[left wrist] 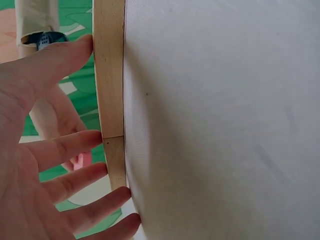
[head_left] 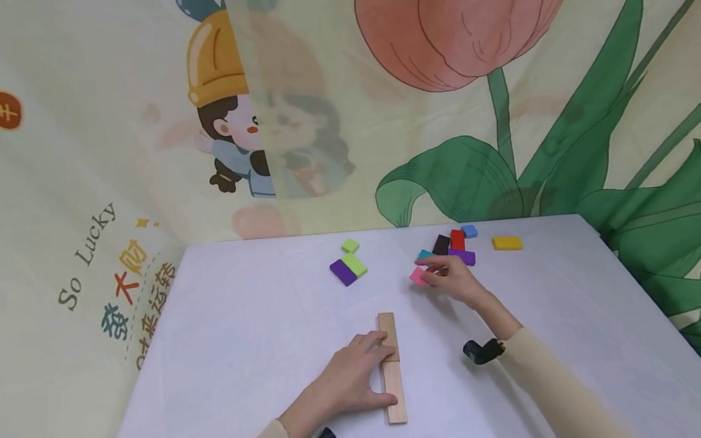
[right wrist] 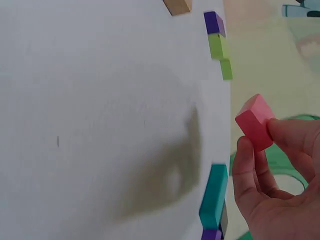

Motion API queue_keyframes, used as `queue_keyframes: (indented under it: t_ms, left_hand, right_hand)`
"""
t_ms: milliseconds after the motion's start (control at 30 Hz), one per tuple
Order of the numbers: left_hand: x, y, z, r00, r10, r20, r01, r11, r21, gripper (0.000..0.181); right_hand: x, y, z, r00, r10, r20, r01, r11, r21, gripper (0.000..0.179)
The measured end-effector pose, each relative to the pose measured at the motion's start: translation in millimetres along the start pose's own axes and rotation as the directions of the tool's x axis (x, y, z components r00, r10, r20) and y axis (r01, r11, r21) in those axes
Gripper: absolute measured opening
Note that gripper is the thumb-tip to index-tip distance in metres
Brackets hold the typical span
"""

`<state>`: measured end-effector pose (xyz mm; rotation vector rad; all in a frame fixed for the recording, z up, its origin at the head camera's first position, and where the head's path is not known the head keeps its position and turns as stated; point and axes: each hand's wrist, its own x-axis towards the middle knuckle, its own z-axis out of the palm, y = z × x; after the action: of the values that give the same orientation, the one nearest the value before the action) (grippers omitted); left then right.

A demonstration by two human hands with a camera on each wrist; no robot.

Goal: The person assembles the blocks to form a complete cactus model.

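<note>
My right hand (head_left: 458, 284) pinches a pink block (right wrist: 255, 121) between thumb and fingers, raised above the white table. A teal block (head_left: 425, 255) lies just beyond it, partly covered by the fingers in the head view. Two plain wooden blocks, a far one (head_left: 387, 327) and a near one (head_left: 396, 410), lie end to end in a straight line. My left hand (head_left: 353, 380) is spread along their left side, thumb at the near block and fingertips at the far one. In the left wrist view its fingers (left wrist: 75, 175) look nearly straight against the wood.
Beyond the right hand lie a black block (head_left: 441, 244), a red block (head_left: 457, 239), a blue block (head_left: 469, 231) and a purple block (head_left: 463, 258). A yellow block (head_left: 507, 243) sits farther right. Left of them are a dark purple block (head_left: 343, 272) and two lime-green blocks (head_left: 354, 265).
</note>
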<state>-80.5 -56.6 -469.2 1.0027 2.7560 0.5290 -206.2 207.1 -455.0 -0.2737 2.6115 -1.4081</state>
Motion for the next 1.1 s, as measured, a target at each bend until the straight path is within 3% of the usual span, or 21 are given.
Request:
queue_keyframes:
  t_ms: [333,467,733,1100]
  left_hand:
    - [0.3,0.5,0.8,1.0,-0.009,0.012,0.009,1.0,-0.016,0.07]
    - [1.2,1.0,-1.0,0.999,-0.022,0.027,0.022,1.0,-0.016,0.07]
    - [0.4,1.0,-2.2,0.999,-0.023,0.026,0.023,1.0,-0.012,0.071]
    - [1.2,-0.4,-2.1,0.999,-0.023,0.036,0.023,1.0,-0.009,0.07]
  right_hand:
    - [6.2,-14.7,47.2,0.993,0.115,-0.036,-0.112,0.992,0.057,0.022]
    - [7.6,-18.1,58.4,0.991,0.134,-0.004,-0.134,0.988,0.079,0.018]
    - [7.1,-17.7,67.6,0.993,0.084,0.086,-0.091,0.993,0.079,0.02]
    - [4.3,-18.9,67.4,0.99,0.082,0.118,-0.087,0.995,0.037,0.02]
